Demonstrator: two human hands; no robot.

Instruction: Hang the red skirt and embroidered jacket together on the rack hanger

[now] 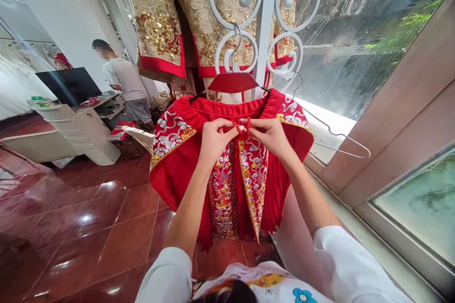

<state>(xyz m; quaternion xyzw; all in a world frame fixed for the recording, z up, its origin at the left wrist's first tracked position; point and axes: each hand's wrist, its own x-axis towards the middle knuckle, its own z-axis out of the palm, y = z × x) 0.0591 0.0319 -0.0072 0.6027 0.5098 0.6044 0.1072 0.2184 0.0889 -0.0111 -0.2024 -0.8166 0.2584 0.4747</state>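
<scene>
A red pleated skirt (pixel 177 181) with silver and gold embroidery hangs in front of me from a hanger (pixel 232 83) with a red middle. At the front of its gathered waistband, my left hand (pixel 217 139) pinches a thin red tie string (pixel 236 126). My right hand (pixel 270 133) is closed on the string too, its fingertips close beside the left ones. Both wrists come in from below, over the pleats. Exactly how the string runs between the fingertips is too small to make out.
Beige garments with gold beading (pixel 159 33) hang behind a white scrolled metal rack (pixel 266 19). A bare wire hanger (pixel 334 135) sticks out at right by the window (pixel 330 57). At left, a person (pixel 124 78) stands near a counter (pixel 83 125) with a dark monitor (pixel 69 86).
</scene>
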